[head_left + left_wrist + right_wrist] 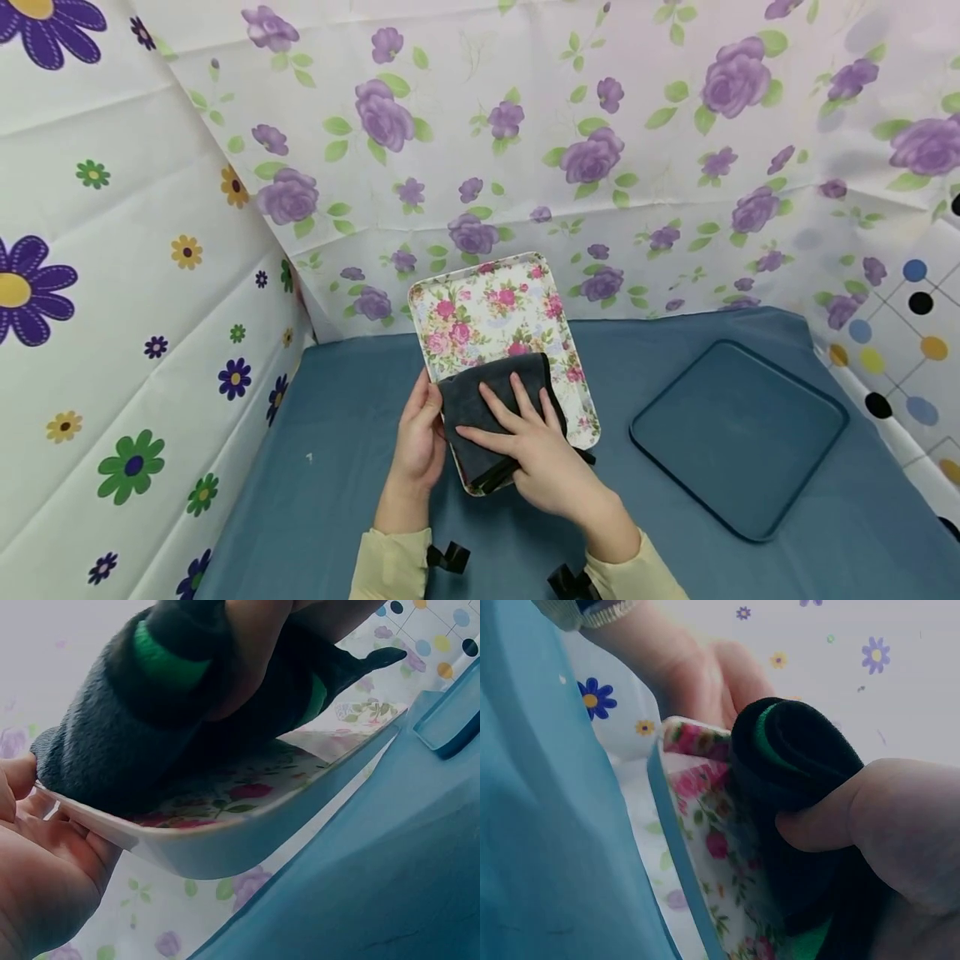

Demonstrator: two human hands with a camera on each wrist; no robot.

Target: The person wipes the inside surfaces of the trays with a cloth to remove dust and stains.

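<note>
A rectangular tray (495, 308) with a pink rose print and a pale raised rim is held up at a tilt over the table. My left hand (420, 442) grips its left edge, thumb at the rim by the cloth and fingers beneath, as the left wrist view shows. A dark grey folded cloth (472, 400) with green showing inside its folds (765, 739) covers the tray's lower half. My right hand (543, 454) holds the cloth against the tray, fingers spread over its top and thumb (817, 825) against the fold at its lower side.
A blue square tray (738, 442) lies on the blue-covered table (337, 483) at the right. Flower-printed sheets (480, 167) hang behind and at the left; a dotted sheet (900, 333) stands at the right.
</note>
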